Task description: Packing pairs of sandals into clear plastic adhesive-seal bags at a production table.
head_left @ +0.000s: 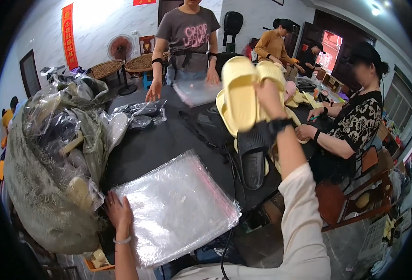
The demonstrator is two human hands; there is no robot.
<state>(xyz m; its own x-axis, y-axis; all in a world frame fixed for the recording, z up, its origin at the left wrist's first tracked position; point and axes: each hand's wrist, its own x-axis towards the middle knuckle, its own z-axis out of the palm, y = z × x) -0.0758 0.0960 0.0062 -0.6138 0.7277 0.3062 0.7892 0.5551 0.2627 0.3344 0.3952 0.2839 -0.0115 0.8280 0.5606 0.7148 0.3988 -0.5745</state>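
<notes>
My right hand [268,99] grips a pair of pale yellow slippers [241,95], lifted over the right side of the table, their open toes upward. Just below them, a black slipper [252,161] lies on top of more yellow slippers, partly hidden by my wrist. My left hand [118,211] rests flat with fingers apart on the left edge of a stack of clear plastic bags [175,205] near the table's front. Beside that hand bulges a grey-green woven sack [42,182] with bagged slippers in it.
Bagged dark slippers [143,112] lie on the black table [136,154] by the sack. Across it, a person [187,42] stands at another pile of bags [196,92]. A seated person [350,112] works at the right. Wooden chairs [355,200] stand at the right.
</notes>
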